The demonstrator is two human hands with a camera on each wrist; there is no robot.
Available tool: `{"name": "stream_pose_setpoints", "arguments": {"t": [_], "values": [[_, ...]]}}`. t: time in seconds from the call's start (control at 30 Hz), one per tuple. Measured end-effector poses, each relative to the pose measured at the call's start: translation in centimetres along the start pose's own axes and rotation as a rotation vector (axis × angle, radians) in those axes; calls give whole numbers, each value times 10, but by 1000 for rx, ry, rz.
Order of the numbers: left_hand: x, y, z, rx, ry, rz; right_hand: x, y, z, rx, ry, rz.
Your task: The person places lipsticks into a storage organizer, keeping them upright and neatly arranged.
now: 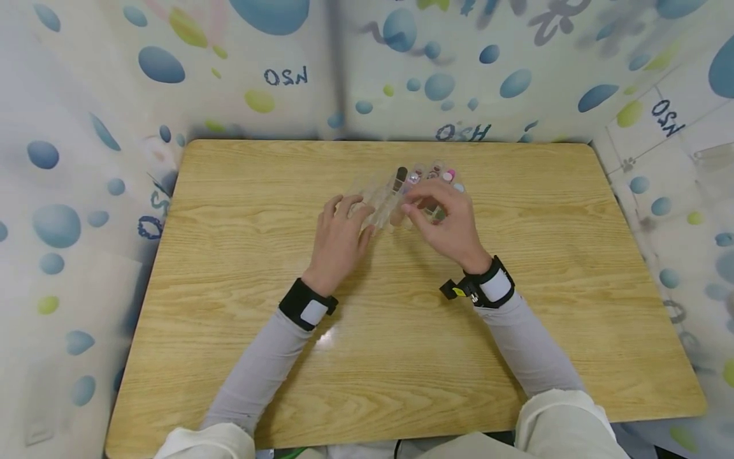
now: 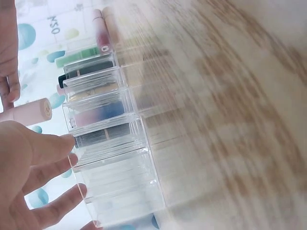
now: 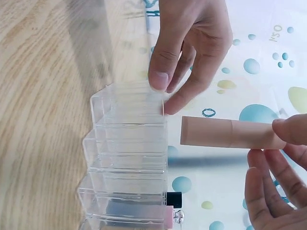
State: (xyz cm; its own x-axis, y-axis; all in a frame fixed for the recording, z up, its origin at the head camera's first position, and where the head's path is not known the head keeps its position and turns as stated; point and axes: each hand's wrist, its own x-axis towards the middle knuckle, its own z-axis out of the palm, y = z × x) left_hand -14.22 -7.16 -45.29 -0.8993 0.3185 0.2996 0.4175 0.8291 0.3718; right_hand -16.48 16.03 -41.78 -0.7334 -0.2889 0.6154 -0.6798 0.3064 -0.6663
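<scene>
A pale pinkish-beige lipstick tube (image 3: 216, 132) is pinched between the thumb and fingertips of my right hand (image 1: 450, 223). It is held above the clear stepped organizer (image 3: 127, 139), apart from it. My left hand (image 1: 338, 245) rests its fingertips on the rim at the organizer's left end, fingers spread and slightly bent. Slots near that hand hold nothing visible. Farther right, slots hold several cosmetic tubes, among them a black-capped tube (image 1: 401, 173), a tube with a pink cap (image 3: 169, 216) and a green tube (image 2: 76, 56). My right hand partly hides the organizer in the head view.
The organizer stands toward the back of a wooden table (image 1: 395, 357). Behind and beside the table hang white sheets (image 1: 378, 76) printed with blue and green spots. A black strap with a small camera (image 1: 459, 290) is around my right wrist.
</scene>
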Motion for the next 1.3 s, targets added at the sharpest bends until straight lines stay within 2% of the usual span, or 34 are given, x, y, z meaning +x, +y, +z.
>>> {"name": "stream_pose_setpoints", "arguments": {"t": [0.2, 0.7, 1.03, 1.3], "values": [[2, 0, 1, 57, 18, 10, 10, 2, 4, -8, 13, -21], [3, 0, 2, 47, 82, 62, 34, 7, 9, -73, -14, -47], [5, -1, 1, 50, 81, 69, 46, 12, 7, -49, -6, 34], [5, 0, 1, 63, 76, 69, 59, 17, 11, -61, 0, 57]]}}
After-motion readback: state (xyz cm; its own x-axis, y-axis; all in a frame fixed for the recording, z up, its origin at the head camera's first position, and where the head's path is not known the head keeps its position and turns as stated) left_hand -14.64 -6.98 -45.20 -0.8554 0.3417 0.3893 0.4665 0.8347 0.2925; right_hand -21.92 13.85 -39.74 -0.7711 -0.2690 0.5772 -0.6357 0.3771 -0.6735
